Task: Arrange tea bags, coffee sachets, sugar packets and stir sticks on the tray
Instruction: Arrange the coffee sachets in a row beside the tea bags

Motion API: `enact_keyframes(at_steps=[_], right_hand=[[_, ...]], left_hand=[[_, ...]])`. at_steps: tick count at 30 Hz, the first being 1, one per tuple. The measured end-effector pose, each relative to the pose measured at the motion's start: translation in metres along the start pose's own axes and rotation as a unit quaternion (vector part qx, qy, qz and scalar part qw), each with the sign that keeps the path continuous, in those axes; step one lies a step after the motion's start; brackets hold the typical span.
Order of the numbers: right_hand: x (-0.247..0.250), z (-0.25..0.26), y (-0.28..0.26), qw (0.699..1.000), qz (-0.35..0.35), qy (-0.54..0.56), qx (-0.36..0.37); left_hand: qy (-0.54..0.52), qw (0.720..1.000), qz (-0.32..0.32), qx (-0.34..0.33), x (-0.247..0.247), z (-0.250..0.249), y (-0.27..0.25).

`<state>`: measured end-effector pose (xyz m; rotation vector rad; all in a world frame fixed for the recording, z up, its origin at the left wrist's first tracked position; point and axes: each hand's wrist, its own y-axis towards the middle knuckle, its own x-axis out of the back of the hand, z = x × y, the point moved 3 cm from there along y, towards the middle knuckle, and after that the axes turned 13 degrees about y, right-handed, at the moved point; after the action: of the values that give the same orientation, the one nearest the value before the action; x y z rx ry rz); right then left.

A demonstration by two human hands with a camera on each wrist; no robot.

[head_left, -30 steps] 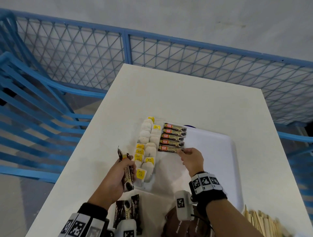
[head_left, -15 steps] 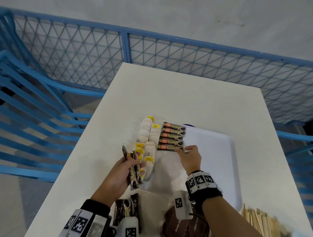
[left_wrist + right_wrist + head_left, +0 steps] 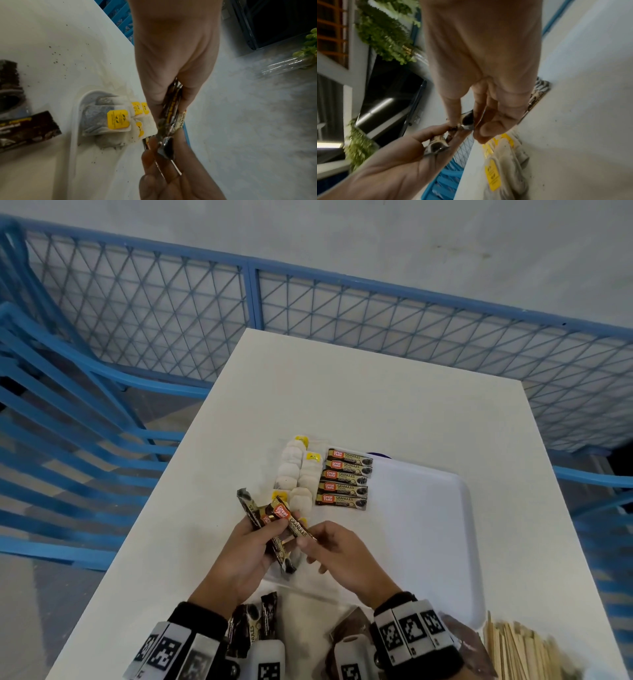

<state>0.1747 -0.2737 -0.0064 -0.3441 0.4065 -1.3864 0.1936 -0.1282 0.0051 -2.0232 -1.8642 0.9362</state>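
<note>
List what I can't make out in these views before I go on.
- Count of coffee sachets in the left hand: they overlap, and its fingers cover them in the head view.
- Wooden stir sticks: cut off by the bottom edge, blurred.
- Brown packets: wrist bands hide them.

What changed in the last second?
The right hand left the sachet row on the tray, came back to the left hand and now pinches one sachet from its bundle. Row of five and tea bags unchanged.
</note>
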Motion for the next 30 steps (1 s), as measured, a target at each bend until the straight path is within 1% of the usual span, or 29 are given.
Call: enact_keyframes(at_steps=[3, 5, 6, 11, 14, 17, 20, 22, 25, 30], right_hand=[[0.003, -0.004, -0.002, 0.993, -0.023, 0.114, -0.014], [0.008, -0.004, -0.004, 0.984, -0.048, 0.173, -0.014], [0.012, -0.004, -0.005, 0.981, -0.059, 0.186, -0.009], [0.028, -0.005, -0.011, 0.984, -0.084, 0.154, 0.004], [0.033, -0.006, -0.014, 0.986, -0.082, 0.146, 0.011], [0.039, -0.006, -0.016, 0.981, -0.079, 0.175, 0.014], [0.046, -0.008, -0.016, 0.975, -0.090, 0.203, 0.001], [0.051, -0.008, -0.015, 0.972, -0.110, 0.206, -0.008], [0.061, -0.011, -0.010, 0.969, -0.153, 0.191, -0.028], [0.075, -0.024, 0.008, 0.951, -0.238, 0.183, -0.068]], left_hand=[[0.006, 1.000, 0.003, 0.003, 0.001, 0.004, 0.001], [0.038, 0.999, 0.002, 0.004, 0.003, 0.007, -0.001], [0.067, 0.998, 0.002, 0.003, 0.004, 0.007, -0.002], [0.204, 0.979, -0.011, 0.006, 0.010, 0.009, -0.003], [0.256, 0.966, -0.021, -0.016, 0.010, 0.009, -0.001], [0.287, 0.957, -0.033, -0.031, 0.010, 0.009, -0.001], [0.308, 0.950, -0.039, -0.037, 0.008, 0.011, 0.000], [0.309, 0.950, -0.036, -0.033, 0.005, 0.012, 0.000], [0.301, 0.952, -0.043, -0.016, 0.006, 0.016, 0.001], [0.279, 0.959, -0.057, -0.001, 0.015, 0.014, -0.001]])
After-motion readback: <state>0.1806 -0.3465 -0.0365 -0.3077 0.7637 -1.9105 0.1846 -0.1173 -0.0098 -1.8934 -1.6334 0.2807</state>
